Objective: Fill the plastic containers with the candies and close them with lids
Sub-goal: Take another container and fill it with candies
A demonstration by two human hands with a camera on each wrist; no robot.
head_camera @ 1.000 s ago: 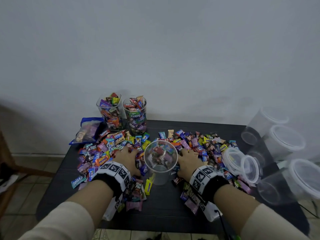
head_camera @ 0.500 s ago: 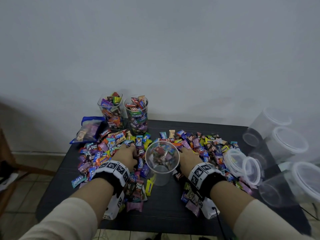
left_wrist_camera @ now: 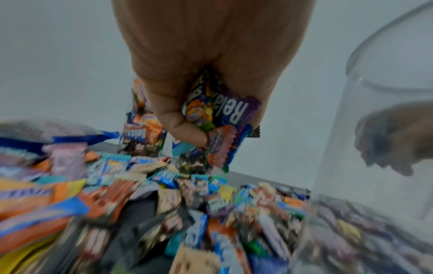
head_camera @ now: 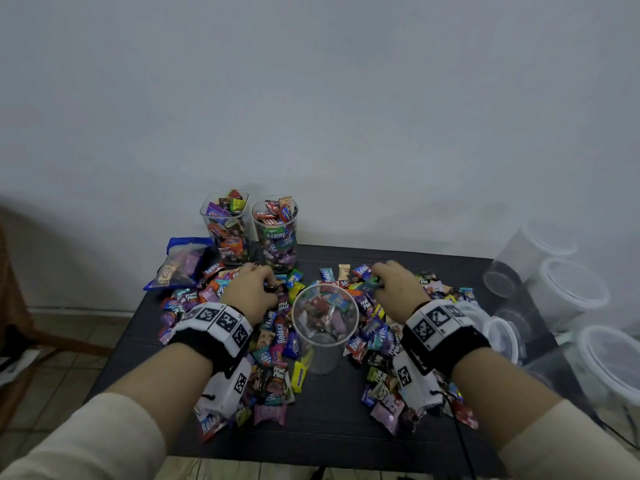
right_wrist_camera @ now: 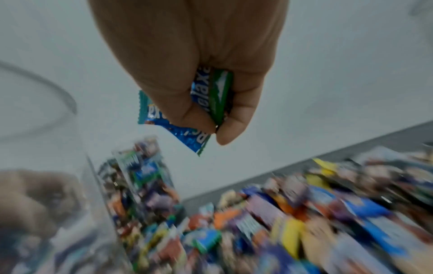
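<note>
A clear plastic container stands open in the middle of the black table, with a few candies at its bottom. Wrapped candies lie heaped on both sides of it. My left hand is raised left of the container and grips a bunch of candies. My right hand is raised right of it and grips blue and green candies. The container's wall shows at the right of the left wrist view, and the same container at the left of the right wrist view.
Two filled containers without lids stand at the back by the wall, beside a blue candy bag. Empty lidded containers lie stacked at the right edge, with a loose lid near my right wrist.
Both hands have lifted off the candy piles and moved away from me, each now holding a bunch of candies. The container has not moved.
</note>
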